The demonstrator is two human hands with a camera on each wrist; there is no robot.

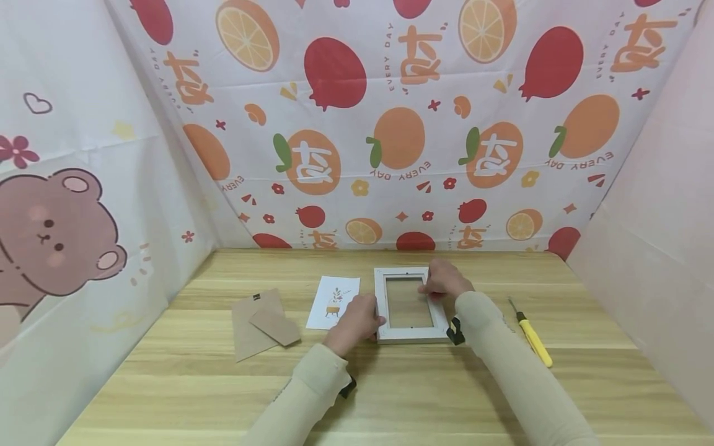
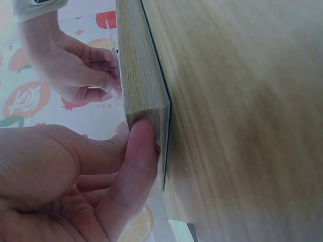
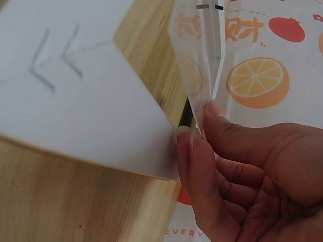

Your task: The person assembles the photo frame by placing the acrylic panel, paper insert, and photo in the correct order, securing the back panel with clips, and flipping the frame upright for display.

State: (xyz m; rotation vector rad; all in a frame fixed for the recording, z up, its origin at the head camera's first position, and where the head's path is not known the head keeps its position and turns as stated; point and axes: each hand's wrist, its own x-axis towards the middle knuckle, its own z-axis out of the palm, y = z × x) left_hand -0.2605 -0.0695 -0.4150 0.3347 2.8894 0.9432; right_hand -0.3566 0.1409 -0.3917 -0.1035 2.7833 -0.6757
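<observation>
Two cream sleeves (image 1: 320, 371) reach in from the near side over the wood-grained surface (image 1: 184, 396), with black straps at the wrists. On the right lies a screwdriver (image 1: 533, 337), its yellow handle toward the near side and its metal shaft pointing far. On the left, a brown backing board (image 1: 245, 334) lies flat, with a smaller brown piece (image 1: 277, 326) resting across its right part and a small black piece near its far edge. Toward the middle, the left hand (image 1: 357, 317) is nearly closed, thumb and fingers gripping the picture frame (image 1: 413, 334) on its left side close to the near corner. The frame lies on the surface between the two hands, white side up, its outer edge wood-toned in the left wrist view. Just left of it, partly behind the left hand, is a white card (image 1: 320, 306) printed with a potted plant. Farther off, the right hand (image 1: 446, 280) is over the frame's far right part, its thumb and forefinger pinched together on the edge of a clear sheet (image 3: 189, 55). At the far side hangs a white cloth (image 1: 357, 155) printed with oranges and red fruit.
</observation>
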